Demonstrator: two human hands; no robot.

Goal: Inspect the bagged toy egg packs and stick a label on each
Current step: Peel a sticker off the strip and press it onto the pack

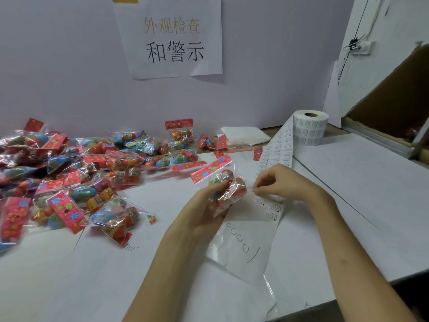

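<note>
My left hand (204, 212) grips a clear bag of toy eggs (228, 184) with a pink flowered header, held above the white table (69, 275). Just to its right, my right hand (281, 182) pinches the bag's clear edge, or a small label there; I cannot tell which. Under my right hand runs the label strip (276, 145), unrolled from a white label roll (310, 127) at the back. A big heap of bagged egg packs (76, 180) covers the table's left side.
A paper sign with printed characters (171, 38) hangs on the wall. Folded white cloth (246, 134) lies beside the roll. An open cardboard box (394, 101) stands at the right. Spent backing paper (243, 263) trails toward the near edge.
</note>
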